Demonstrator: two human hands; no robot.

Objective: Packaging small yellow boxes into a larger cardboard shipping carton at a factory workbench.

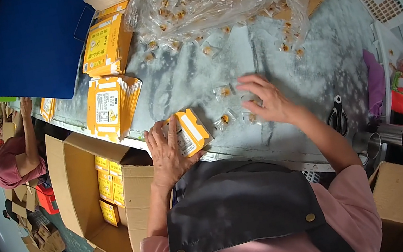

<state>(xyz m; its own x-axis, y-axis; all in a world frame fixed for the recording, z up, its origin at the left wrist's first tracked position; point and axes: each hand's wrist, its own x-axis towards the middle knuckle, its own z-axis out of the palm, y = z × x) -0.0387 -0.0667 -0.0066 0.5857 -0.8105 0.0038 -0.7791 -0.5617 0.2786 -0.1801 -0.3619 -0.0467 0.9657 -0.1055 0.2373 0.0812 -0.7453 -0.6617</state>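
A packing workshop: yellow folding-carton stacks [105,109] beyond the left hand [165,155], a corrugated shipping box [65,187] beside it, a co-worker [14,165] farther left.

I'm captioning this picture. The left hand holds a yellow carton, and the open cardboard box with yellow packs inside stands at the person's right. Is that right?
Not quite: the head view shows the open cardboard box with yellow packs inside at the person's left. The left hand does hold a yellow carton.

Hands [166,152], yellow carton [193,131], loose packets [225,119]
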